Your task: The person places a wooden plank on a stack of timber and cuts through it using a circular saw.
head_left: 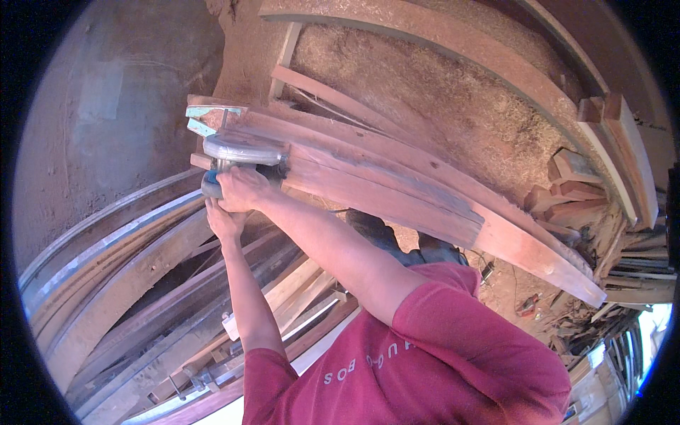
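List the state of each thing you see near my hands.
Reddish beam: lying down, paler at its right end.
Power tool: at the beam's left end; running or off unclear.
Right hand: closed on the tool.
Left hand: beside the right, grip unclear.
Long boards: piled.
Offcuts: heaped.

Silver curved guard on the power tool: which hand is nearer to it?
Right. The right hand grips the power tool just below its silver curved guard in the picture; the left hand is farther down, below the right.
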Demonstrator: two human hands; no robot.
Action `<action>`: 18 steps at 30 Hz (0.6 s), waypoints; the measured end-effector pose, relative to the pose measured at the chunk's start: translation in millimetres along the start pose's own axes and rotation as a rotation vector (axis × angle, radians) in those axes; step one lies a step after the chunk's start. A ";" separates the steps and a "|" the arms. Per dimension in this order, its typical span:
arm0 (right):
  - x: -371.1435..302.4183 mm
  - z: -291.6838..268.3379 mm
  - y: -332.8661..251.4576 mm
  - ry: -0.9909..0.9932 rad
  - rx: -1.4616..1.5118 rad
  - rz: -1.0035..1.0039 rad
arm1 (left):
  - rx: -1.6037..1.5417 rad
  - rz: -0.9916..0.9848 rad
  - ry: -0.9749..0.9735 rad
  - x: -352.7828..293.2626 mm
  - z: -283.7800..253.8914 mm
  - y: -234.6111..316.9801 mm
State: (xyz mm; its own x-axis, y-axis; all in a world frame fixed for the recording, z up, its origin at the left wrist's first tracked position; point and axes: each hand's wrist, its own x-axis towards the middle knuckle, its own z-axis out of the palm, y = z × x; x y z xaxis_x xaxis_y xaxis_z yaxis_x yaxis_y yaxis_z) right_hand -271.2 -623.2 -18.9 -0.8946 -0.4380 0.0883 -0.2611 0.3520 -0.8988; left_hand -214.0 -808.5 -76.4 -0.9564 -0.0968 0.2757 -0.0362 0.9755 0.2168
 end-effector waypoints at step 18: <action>27.6 13.2 22.0 -0.038 0.065 -0.032 | 0.048 -0.006 -0.076 19.3 29.4 -44.9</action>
State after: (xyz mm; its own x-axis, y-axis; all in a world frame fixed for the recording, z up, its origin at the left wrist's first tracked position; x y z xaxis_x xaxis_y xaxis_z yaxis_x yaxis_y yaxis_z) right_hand -296.8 -638.4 -42.0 -0.8715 -0.4797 0.1020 -0.2640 0.2836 -0.9219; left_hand -239.4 -848.4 -108.3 -0.9753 -0.0896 0.2020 -0.0546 0.9835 0.1725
